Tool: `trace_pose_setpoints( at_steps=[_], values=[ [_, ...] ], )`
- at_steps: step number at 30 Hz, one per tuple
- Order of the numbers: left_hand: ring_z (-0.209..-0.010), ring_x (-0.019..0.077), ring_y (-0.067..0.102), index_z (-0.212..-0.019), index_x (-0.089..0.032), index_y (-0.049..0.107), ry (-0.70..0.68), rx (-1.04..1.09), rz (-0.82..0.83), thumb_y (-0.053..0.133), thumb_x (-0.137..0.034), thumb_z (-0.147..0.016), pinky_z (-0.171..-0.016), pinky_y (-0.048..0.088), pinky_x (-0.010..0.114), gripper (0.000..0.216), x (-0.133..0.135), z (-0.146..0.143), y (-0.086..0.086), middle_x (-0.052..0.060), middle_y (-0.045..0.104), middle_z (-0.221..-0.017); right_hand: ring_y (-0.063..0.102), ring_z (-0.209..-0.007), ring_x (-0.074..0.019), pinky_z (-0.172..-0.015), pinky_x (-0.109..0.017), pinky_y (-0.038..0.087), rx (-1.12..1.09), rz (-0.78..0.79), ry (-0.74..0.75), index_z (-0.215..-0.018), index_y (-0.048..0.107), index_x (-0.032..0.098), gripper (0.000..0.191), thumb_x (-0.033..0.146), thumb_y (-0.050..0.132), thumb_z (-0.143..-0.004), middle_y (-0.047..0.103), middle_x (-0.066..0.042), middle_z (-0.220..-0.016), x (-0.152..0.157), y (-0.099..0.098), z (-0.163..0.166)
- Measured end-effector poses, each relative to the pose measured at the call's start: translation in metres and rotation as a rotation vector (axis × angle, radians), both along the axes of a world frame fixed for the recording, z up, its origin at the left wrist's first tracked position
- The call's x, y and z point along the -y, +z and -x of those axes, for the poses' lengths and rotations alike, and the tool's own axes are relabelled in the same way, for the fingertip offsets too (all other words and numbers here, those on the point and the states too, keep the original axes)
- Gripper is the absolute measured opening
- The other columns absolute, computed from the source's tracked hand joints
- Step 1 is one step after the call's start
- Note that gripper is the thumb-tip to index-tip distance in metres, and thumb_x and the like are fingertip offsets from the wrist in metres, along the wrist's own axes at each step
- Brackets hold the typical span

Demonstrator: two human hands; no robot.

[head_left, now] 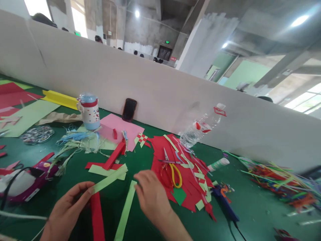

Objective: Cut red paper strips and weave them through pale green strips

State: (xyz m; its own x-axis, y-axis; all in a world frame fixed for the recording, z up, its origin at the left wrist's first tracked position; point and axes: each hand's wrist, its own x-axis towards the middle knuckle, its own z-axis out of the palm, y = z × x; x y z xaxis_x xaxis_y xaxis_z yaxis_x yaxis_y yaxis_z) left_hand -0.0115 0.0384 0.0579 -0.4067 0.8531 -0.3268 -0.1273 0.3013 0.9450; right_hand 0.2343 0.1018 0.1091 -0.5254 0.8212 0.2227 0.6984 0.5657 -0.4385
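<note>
My left hand (71, 209) is closed, pinching a pale green paper strip (109, 179) between thumb and fingertips. A red paper strip (97, 217) runs down from just below this pinch; whether it is gripped too is hidden. My right hand (152, 195) reaches in from the right, slightly blurred, its fingers bent and apart from the thumb. Its fingertips are beside the upper end of another pale green strip (126, 212); contact cannot be made out. Beyond the hands lie crossed red strips (115, 155) and a small red-and-green woven paper piece (141, 139).
Yellow-handled scissors (175, 174) rest on red paper scraps (160, 147). A plastic bottle (198, 130), glue gun (227, 204), glue stick (218, 164) and colourful strips (288, 187) lie rightward. A cup (90, 112), phone (129, 109) and tassels (75, 137) are near the partition (150, 87).
</note>
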Motion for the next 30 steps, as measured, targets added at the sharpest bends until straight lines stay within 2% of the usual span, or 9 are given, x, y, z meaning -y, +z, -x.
trace_pose_setpoints(
  at_steps=[5, 11, 13, 16, 18, 20, 25, 28, 30],
  values=[
    [-0.061, 0.0158, 0.064, -0.090, -0.021, 0.070, 0.007, 0.063, -0.029, 0.084, -0.061, -0.056, -0.058, 0.057, 0.024, 0.055, 0.006, -0.003, -0.003, -0.002, 0.072, -0.071, 0.042, -0.138, -0.0342, -0.117, -0.055, 0.028, 0.122, 0.120, 0.305, -0.130, 0.061, 0.026, 0.043, 0.039, 0.067, -0.089, 0.061, -0.007, -0.138, 0.049, -0.043, 0.003],
    [-0.059, 0.0150, 0.062, -0.092, -0.021, 0.068, 0.003, 0.066, -0.121, 0.081, -0.060, -0.063, -0.056, 0.055, 0.023, 0.050, 0.018, -0.015, 0.003, -0.003, 0.068, -0.067, 0.041, -0.139, -0.0369, -0.114, -0.061, 0.032, 0.061, 0.074, 0.081, -0.122, 0.067, 0.021, 0.033, 0.021, 0.061, -0.090, 0.059, -0.014, -0.139, 0.056, -0.033, -0.010],
    [-0.059, 0.0156, 0.062, -0.092, -0.021, 0.066, -0.001, 0.053, -0.157, 0.078, -0.061, -0.066, -0.056, 0.055, 0.025, 0.049, 0.023, -0.023, 0.005, -0.002, 0.067, -0.067, 0.050, -0.131, -0.0342, -0.108, -0.055, 0.042, -0.143, 0.087, -0.020, -0.118, 0.068, 0.019, 0.029, 0.021, 0.057, -0.091, 0.063, -0.016, -0.133, 0.059, -0.026, -0.006],
    [-0.064, 0.0172, 0.064, -0.092, -0.022, 0.064, 0.015, 0.007, -0.195, 0.074, -0.063, -0.070, -0.061, 0.056, 0.027, 0.048, 0.030, -0.037, 0.006, -0.002, 0.069, -0.073, 0.070, -0.100, -0.0263, -0.087, -0.040, 0.058, -0.497, 0.412, -0.058, -0.124, 0.064, 0.019, 0.036, 0.035, 0.060, -0.092, 0.071, -0.013, -0.114, 0.070, -0.024, 0.015],
    [-0.069, 0.0180, 0.066, -0.095, -0.022, 0.063, 0.032, -0.050, -0.203, 0.071, -0.063, -0.072, -0.065, 0.056, 0.027, 0.047, 0.037, -0.045, 0.006, -0.001, 0.070, -0.077, 0.071, -0.091, -0.0238, -0.079, -0.034, 0.058, -0.620, 0.632, -0.064, -0.126, 0.063, 0.019, 0.045, 0.038, 0.069, -0.086, 0.073, -0.010, -0.107, 0.078, -0.028, 0.033],
    [-0.071, 0.0184, 0.066, -0.096, -0.022, 0.063, 0.040, -0.124, -0.200, 0.069, -0.062, -0.075, -0.067, 0.055, 0.027, 0.045, 0.045, -0.048, 0.005, -0.001, 0.069, -0.077, 0.069, -0.080, -0.0201, -0.070, -0.029, 0.055, -0.661, 0.672, -0.097, -0.120, 0.066, 0.019, 0.040, 0.033, 0.069, -0.083, 0.073, -0.005, -0.092, 0.081, -0.031, 0.046],
    [-0.082, 0.0209, 0.068, -0.098, -0.024, 0.066, 0.029, -0.360, -0.199, 0.067, -0.057, -0.078, -0.070, 0.055, 0.027, 0.039, 0.074, -0.029, -0.008, 0.003, 0.071, -0.094, 0.059, -0.061, -0.0133, -0.058, -0.022, 0.044, -0.378, 0.649, 0.060, -0.113, 0.071, 0.022, 0.030, 0.018, 0.052, -0.090, 0.068, 0.002, -0.075, 0.067, -0.025, 0.042],
    [-0.098, 0.0214, 0.067, -0.102, -0.028, 0.069, -0.128, -0.803, -0.448, 0.063, -0.037, -0.087, -0.082, 0.054, 0.028, 0.018, 0.090, -0.011, -0.022, 0.004, 0.071, -0.107, 0.067, -0.077, -0.0172, -0.068, -0.025, 0.047, -0.103, 0.533, 0.117, -0.108, 0.074, 0.023, 0.031, 0.014, 0.053, -0.087, 0.075, -0.001, -0.090, 0.057, -0.018, 0.034],
    [-0.111, 0.0205, 0.065, -0.108, -0.030, 0.069, -0.333, -1.132, -0.678, 0.058, -0.021, -0.090, -0.098, 0.048, 0.030, 0.024, 0.094, -0.003, -0.030, 0.001, 0.073, -0.112, 0.070, -0.090, -0.0199, -0.076, -0.026, 0.048, 0.010, 0.473, 0.163, -0.107, 0.075, 0.024, 0.031, 0.014, 0.053, -0.088, 0.077, -0.001, -0.101, 0.053, -0.016, 0.034]
  ],
)
